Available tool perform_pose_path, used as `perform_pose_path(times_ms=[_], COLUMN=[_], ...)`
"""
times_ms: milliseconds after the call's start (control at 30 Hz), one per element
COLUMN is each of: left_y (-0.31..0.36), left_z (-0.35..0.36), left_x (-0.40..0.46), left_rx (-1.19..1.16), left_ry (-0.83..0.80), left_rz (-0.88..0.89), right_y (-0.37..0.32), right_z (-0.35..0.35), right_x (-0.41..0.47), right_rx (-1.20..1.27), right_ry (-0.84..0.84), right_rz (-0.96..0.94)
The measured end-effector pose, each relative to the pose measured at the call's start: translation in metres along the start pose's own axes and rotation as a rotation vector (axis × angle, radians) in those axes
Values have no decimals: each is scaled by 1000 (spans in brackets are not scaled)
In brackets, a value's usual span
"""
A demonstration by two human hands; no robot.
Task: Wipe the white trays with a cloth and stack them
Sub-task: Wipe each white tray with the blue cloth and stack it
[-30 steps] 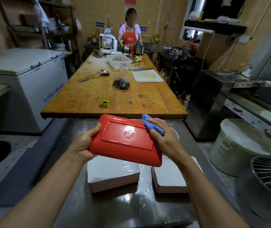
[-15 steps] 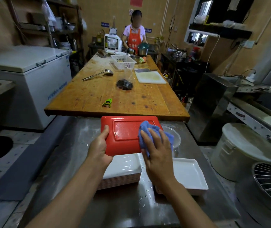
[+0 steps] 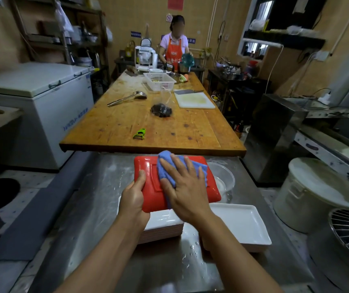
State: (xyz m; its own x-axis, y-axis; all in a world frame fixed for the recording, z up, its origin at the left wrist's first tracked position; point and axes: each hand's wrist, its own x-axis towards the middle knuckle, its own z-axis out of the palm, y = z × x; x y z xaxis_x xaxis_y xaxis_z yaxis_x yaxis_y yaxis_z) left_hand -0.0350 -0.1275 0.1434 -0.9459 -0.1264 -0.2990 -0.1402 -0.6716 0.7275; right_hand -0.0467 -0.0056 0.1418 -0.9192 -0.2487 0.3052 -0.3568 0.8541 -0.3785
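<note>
Over the wet steel counter point(image 3: 97, 210), a tray point(image 3: 148, 185) with a red underside is held bottom-up, tilted a little toward the camera. Left hand point(image 3: 134, 203) grips its near left corner, thumb lying up on the red surface, the other fingers curled out of sight beneath. Right hand point(image 3: 185, 188) lies flat with fingers spread and straight, pressing a blue cloth point(image 3: 165, 163) against the tray's underside; the cloth bunches out past the fingertips toward the far edge. Directly below, a stack of white trays point(image 3: 163, 228) sits on the counter, partly hidden by the held tray and the left wrist. Just right of that stack, a single white tray point(image 3: 243, 225) rests open side up, on top of at least one more. Water droplets dot the steel between the two. A clear bowl point(image 3: 222, 176) stands beyond the held tray's right end. Farther off, a long wooden table point(image 3: 110, 127) carries a green peeler point(image 3: 139, 133), a ladle point(image 3: 127, 98), a white cutting board point(image 3: 193, 100) and a white basket point(image 3: 159, 81). A person in an orange apron point(image 3: 174, 52) stands at its far end.
</note>
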Motion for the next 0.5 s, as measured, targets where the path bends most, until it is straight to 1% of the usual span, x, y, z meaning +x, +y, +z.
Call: perform_pose_path(times_ms=[67,133,200,267,367,433,500], left_y=[0,0,-1,-1,-4,-5,-6], left_z=[-4,-7,-9,-11,-11,-9,-6], left_x=[1,2,2,1,1,1,3], left_rx=[9,14,12,2,-46,-82,-101], left_ry=[0,-1,-11,-14,-12,-6,11], left_rz=[8,10,7,-11,-59,-89,-106], right_y=[18,35,49,58,65,70,75], right_z=[-3,-6,-6,-5,-6,-8,-9], right_x=[1,-2,-7,-12,-17,-20,-25], right_rx=[-27,10,139,294,389,457,550], right_ry=[8,27,83,141,233,298,328], right_rz=[77,125,166,248,356,377,405])
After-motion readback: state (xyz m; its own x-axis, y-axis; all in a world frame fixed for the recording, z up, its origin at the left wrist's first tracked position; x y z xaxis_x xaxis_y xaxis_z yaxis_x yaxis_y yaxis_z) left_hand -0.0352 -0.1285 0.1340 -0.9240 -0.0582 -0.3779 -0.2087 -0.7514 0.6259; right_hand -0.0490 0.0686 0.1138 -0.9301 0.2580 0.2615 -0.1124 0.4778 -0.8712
